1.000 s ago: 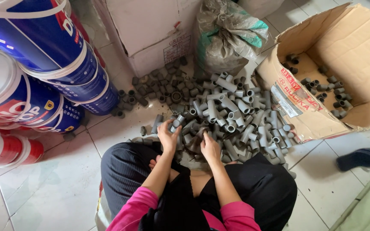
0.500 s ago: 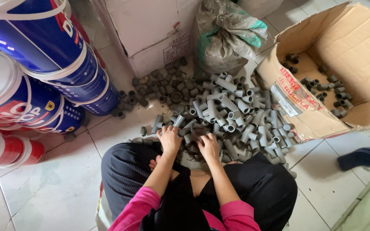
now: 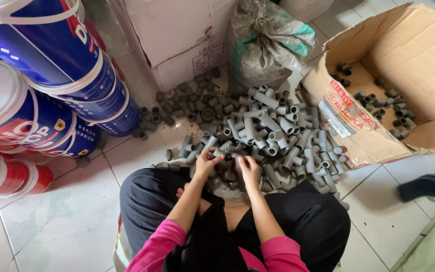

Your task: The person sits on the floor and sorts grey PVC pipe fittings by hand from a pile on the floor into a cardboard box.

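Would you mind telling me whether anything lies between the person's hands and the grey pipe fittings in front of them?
Nothing visible does. The left hand and right hand already rest on the near edge of the fittings heaped on the floor, touching pieces directly. Whether either hand grips a piece cannot be told.

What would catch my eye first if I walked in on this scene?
Most likely the big heap of grey pipe fittings spread over the tiled floor, with the person's left hand and right hand working at its near edge. To the left stand stacked blue buckets. To the right lies an open cardboard box with a few more fittings inside.
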